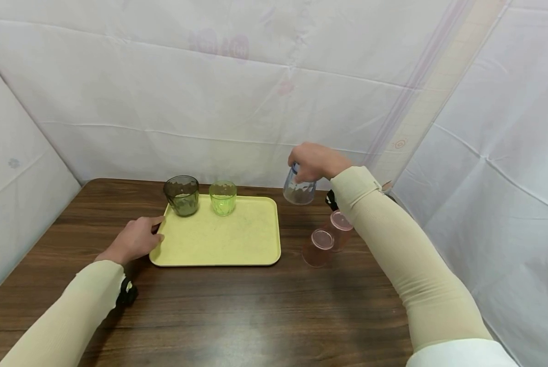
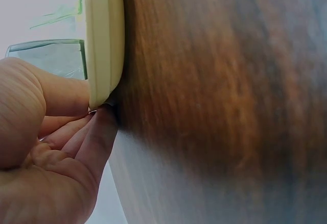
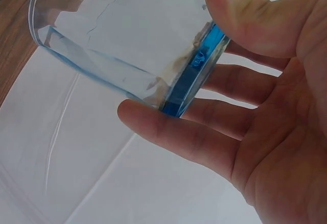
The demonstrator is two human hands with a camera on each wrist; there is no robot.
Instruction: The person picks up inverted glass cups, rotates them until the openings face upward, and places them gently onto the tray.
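so my right hand has its fingertips and thumb pinched round the base of the blue cup, held mouth-down just above the bench. my left hand grips the near left edge of the tray, fingers curled at its rim. to my left, two cups stand on the tray; i'd judge it best to turn the cup upright slowly and clear the pink cups below my wrist.

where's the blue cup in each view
head: blue cup right of centre, held in the right hand, clear of the wooden table.
left wrist: not in it.
right wrist: fills the upper left, fingers round its base.
shared landmark: the wooden table.
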